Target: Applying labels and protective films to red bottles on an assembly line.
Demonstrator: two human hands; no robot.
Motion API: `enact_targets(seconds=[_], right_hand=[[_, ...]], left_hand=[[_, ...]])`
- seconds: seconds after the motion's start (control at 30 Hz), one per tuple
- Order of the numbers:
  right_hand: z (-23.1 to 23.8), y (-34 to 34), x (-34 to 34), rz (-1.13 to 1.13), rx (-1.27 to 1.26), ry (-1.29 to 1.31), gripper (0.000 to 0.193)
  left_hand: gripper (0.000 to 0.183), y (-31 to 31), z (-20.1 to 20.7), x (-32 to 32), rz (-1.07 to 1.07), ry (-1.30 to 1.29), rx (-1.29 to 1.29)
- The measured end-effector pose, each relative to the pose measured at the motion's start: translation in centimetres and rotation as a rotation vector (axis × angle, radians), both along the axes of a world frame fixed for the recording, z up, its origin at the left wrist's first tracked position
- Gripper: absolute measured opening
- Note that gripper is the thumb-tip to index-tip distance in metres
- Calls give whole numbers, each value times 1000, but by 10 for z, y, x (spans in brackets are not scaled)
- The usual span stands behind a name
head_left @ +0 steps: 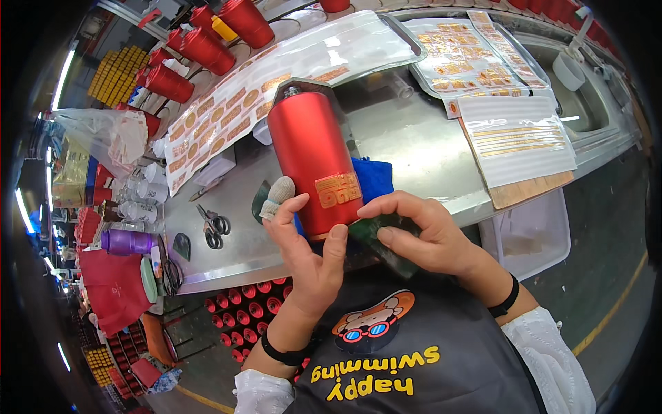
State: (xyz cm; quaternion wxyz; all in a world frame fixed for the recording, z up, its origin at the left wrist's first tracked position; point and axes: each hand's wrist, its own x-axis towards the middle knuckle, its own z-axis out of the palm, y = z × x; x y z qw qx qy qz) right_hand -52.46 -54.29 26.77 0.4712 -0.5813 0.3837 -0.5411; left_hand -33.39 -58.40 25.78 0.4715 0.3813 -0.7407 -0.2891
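A red metal bottle (308, 152) with a silver neck lies lengthwise on a steel workbench (414, 148), its base toward me. A gold sticker (338, 190) sits on its side near the base. My left hand (307, 252) grips the bottle's lower end; one finger wears a knitted cot (277, 194). My right hand (414, 231) presses a dark green scraper-like piece (376, 238) against the bottle by the sticker. A blue cloth (372, 178) lies under the bottle.
Sheets of gold stickers (227, 117) lie left of the bottle, with more sticker sheets (469, 58) at the back right. Red bottles (207, 48) line the far left. Scissors (214, 226) lie near the bench's front edge. A crate of red bottles (245, 314) stands below the bench.
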Motion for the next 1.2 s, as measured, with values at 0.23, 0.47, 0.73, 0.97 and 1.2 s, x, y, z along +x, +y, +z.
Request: enact_targets(seconds=[0.23, 0.47, 0.73, 0.97, 1.2], right_hand=[[-1, -1, -3, 15, 25, 48, 29], [-2, 1, -4, 12, 58, 13, 29], [-3, 3, -8, -9, 54, 25, 29], [-3, 2, -9, 27, 71, 62, 29], [-4, 2, -11, 6, 82, 23, 29]], left_hand=[[49, 0, -1, 1, -18, 58, 24], [34, 4, -2, 7, 39, 125, -121], [21, 8, 7, 22, -68, -303, -379], [26, 7, 2, 10, -5, -121, -202], [19, 2, 8, 27, 17, -449, -737]])
